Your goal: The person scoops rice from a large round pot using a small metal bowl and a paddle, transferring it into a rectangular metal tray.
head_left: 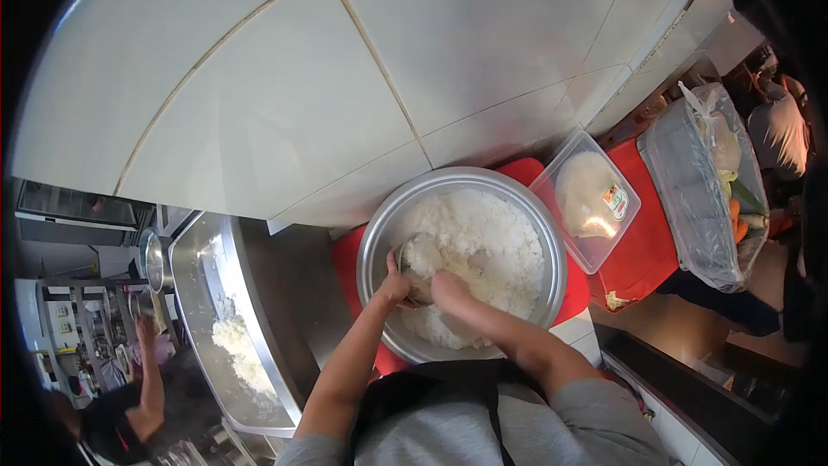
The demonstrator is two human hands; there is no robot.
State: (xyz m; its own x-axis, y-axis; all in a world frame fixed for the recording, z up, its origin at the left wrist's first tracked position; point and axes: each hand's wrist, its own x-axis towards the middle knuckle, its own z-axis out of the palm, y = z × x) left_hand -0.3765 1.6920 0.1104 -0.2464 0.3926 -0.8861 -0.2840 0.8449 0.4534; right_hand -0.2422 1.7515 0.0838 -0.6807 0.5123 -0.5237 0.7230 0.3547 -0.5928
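White rice (509, 233) lies in a wide, round metal pot (555, 263) in front of the person. Inside the pot, the left hand's (394, 281) grip holds a small bowl (405, 252) by its rim, with rice in it. The right hand (450, 290) is curled at the bowl's other side; whether its grip holds anything, I cannot tell. A clear plastic container (600, 250) stands just beside the pot

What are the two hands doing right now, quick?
Left hand: closed on the edge of a small bowl with rice in it.
Right hand: looks curled, close by the bowl; can't tell if it's holding anything.
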